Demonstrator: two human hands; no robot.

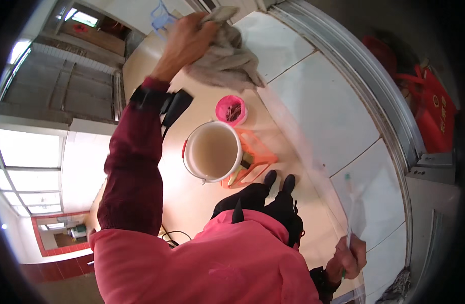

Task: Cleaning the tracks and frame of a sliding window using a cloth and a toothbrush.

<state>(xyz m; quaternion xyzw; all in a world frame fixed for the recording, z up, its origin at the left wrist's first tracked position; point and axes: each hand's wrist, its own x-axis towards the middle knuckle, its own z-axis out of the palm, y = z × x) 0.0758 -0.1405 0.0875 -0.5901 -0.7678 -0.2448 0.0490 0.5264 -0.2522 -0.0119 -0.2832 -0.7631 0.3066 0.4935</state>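
Note:
My left hand [189, 43], stretched far up in the view, grips a damp grey-brown cloth [232, 60] that hangs in folds against the white-tiled surface. At the lower right, my right hand [348, 256] is closed around a thin white stick-like tool with green ends [350, 212]; its kind is unclear. A white bucket [237, 133] of cloudy brown water [213, 152] stands in front of me on or against an orange plastic stool [261, 148]. A brush-like thing [247, 160] lies on the stool beside the bucket.
A pink-lined bin [231, 110] with litter stands past the bucket. White tiles [320, 98] run along the right, edged by a metal sliding track [354, 68]. Beyond it is a red bag [434, 110]. A blue plastic chair or stool [162, 17] stands at the top; a cable [175, 232] lies at lower left.

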